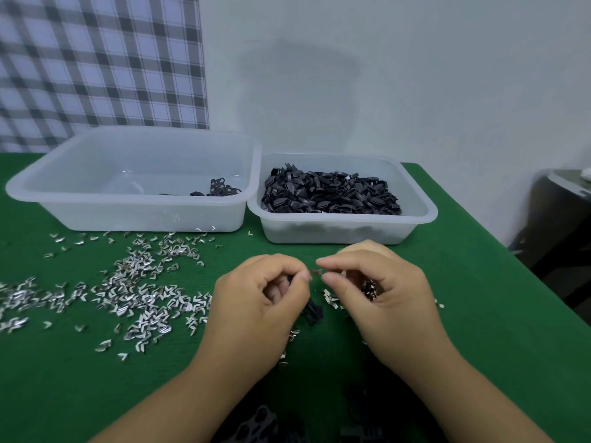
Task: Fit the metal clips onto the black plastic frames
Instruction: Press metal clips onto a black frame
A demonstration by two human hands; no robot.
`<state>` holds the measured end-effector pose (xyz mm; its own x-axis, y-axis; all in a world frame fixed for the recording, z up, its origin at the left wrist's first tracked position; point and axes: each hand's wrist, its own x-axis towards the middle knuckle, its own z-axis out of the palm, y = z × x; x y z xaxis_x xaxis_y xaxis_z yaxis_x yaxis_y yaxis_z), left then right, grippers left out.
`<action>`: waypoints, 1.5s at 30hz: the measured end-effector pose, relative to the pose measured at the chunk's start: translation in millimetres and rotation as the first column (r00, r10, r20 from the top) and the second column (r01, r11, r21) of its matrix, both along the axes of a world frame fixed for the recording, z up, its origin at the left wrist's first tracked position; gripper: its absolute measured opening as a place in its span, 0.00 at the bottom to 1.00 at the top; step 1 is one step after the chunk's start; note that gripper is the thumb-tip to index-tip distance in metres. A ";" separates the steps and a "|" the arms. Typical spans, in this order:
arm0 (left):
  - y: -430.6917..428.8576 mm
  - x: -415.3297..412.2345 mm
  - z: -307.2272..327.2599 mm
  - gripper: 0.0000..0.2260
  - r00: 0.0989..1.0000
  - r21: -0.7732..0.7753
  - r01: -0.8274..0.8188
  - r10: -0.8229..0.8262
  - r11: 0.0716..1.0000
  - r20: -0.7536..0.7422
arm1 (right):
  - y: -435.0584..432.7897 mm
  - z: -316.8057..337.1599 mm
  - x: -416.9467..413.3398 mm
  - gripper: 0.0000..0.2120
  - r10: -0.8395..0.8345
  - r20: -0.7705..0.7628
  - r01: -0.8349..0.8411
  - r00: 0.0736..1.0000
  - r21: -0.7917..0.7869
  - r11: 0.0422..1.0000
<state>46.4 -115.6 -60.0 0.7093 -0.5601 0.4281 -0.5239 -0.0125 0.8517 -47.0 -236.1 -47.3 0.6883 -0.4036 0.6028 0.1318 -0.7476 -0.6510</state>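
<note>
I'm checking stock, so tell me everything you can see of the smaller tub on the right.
The smaller tub is a shallow rectangular bin of translucent whitish plastic with rounded corners and a flared rim. It sits upright on the green table cover, close beside the larger tub. A heap of black plastic frames fills it. No hand touches it.

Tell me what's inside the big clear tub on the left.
A few black plastic frames lie near the right end of the left tub. Its frosted front wall hides the near part of the floor, so anything there cannot be seen.
</note>
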 end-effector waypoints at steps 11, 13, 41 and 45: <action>-0.3 0.7 -0.7 0.07 0.993 0.038 0.034 -0.030 0.999 -0.112 | -2.1 0.4 -0.7 0.02 -0.061 0.053 0.071 0.997 -0.202 0.977; -1.6 1.2 -1.0 0.09 0.971 -0.013 0.059 -0.060 0.998 -0.233 | -4.9 1.1 -2.3 0.03 -0.126 0.063 0.134 0.990 -0.145 0.980; -2.4 3.2 0.7 0.13 0.920 -0.074 0.094 -0.115 0.993 -0.373 | -7.5 -2.0 -0.4 0.06 -0.197 -0.042 0.191 0.979 -0.122 0.974; -2.3 3.3 -0.3 0.13 0.922 -0.058 0.110 -0.123 0.992 -0.368 | -5.6 -1.2 0.4 0.06 -0.141 -0.137 0.138 0.981 -0.033 0.990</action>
<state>49.7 -117.9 -60.3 0.7515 -0.6377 0.1690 -0.1674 0.0634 0.9839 -46.6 -241.7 -48.5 0.7036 -0.4887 0.5158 -0.0650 -0.7672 -0.6381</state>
